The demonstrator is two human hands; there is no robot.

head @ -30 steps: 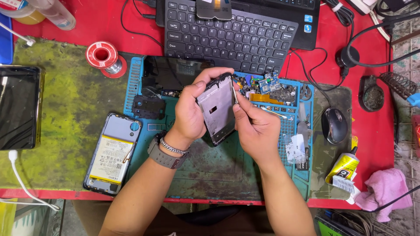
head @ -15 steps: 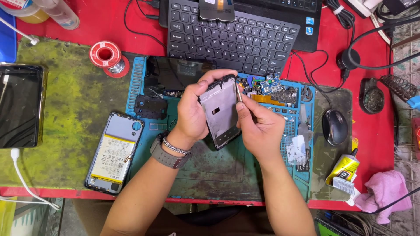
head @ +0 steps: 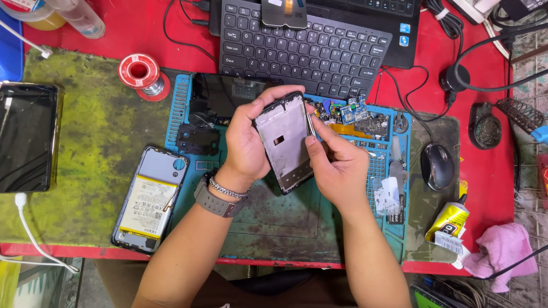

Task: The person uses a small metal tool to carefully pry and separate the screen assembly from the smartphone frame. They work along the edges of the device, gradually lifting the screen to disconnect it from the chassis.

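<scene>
Fingers of left hand (head: pixel 248 142) clasp the phone frame (head: pixel 287 141); right hand (head: pixel 337 162) pinches its edge.

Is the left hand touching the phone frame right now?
Touching. The head view shows the left hand wrapped around the phone frame's left edge, fingertips curled over its top, holding it above the blue mat.

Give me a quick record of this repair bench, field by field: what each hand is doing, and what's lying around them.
left hand: holds the phone frame, tilted, above the blue work mat
right hand: thumb on the frame's right edge, fine tool at the top corner
left of hands: opened phone with yellow battery
far left: dark phone
behind: black keyboard, solder spool
right: mouse, glue tube, pink cloth
</scene>
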